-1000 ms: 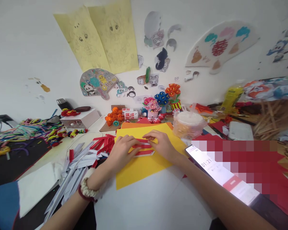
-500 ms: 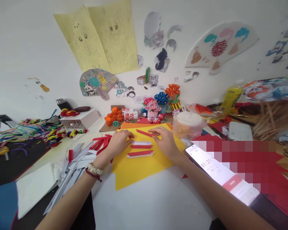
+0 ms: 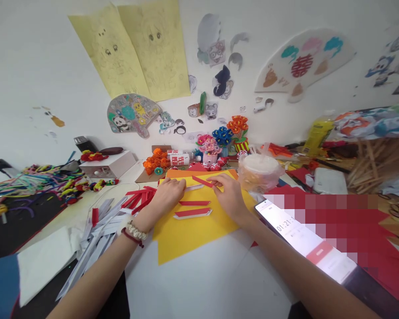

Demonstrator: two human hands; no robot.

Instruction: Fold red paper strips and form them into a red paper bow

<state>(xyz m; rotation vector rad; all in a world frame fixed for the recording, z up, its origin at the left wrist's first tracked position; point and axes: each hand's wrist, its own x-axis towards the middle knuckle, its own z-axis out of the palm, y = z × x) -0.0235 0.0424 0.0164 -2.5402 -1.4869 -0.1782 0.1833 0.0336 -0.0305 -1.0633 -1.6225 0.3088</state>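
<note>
A yellow paper sheet point(image 3: 193, 230) lies on the white table in front of me. Two folded red-and-white strips point(image 3: 193, 213) rest on it side by side. Beyond them, my right hand point(image 3: 228, 195) pinches a third red strip point(image 3: 202, 181) at its right end. My left hand point(image 3: 166, 196) has its fingers curled and pressed on the left end of that same strip, which lies at the far part of the sheet.
A heap of red and white paper strips point(image 3: 111, 217) lies left of the sheet. A lidded drink cup point(image 3: 257, 170) stands right of my hands. A phone point(image 3: 306, 241) lies at the right, red paper beside it. Paper flowers point(image 3: 219, 141) and pipe cleaners point(image 3: 43, 179) line the back.
Both hands left the two folded strips and moved away from me. A third red strip is now held between them at the far part of the yellow sheet.
</note>
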